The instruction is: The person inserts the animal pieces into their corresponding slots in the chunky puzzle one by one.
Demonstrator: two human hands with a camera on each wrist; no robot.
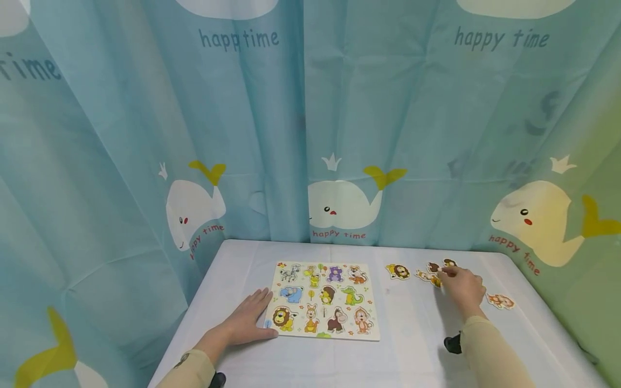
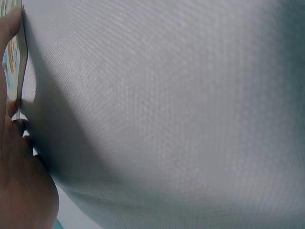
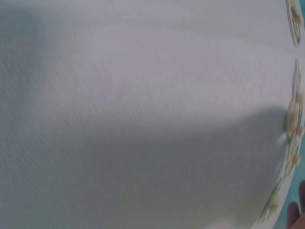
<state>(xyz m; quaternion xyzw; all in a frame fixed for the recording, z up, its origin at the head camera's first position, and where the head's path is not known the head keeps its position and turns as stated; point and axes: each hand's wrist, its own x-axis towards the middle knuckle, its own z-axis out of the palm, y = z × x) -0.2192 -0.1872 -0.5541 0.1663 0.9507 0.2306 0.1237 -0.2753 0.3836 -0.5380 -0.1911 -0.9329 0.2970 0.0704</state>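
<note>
A white animal puzzle board (image 1: 320, 264) lies flat on the table, printed with cartoon animals. My left hand (image 1: 247, 319) rests at its left side, fingers spread along the edge and thumb at the near left corner. In the left wrist view, the left hand (image 2: 21, 176) shows beside the board's edge. Over a cluster of loose puzzle pieces (image 1: 427, 277) is my right hand (image 1: 464, 289), thumb and fingers bent together beside a dark brown piece (image 1: 433, 267). Whether they pinch it is hidden. The right wrist view shows only fingertips (image 3: 292, 213) at the corner.
A lion piece (image 1: 399, 271) lies between the board and the cluster. To the right of my right hand is an orange and white animal piece (image 1: 501, 301). A white cloth (image 1: 407, 345) covers the table. Blue whale-print curtains (image 1: 271, 134) hang behind and at the sides.
</note>
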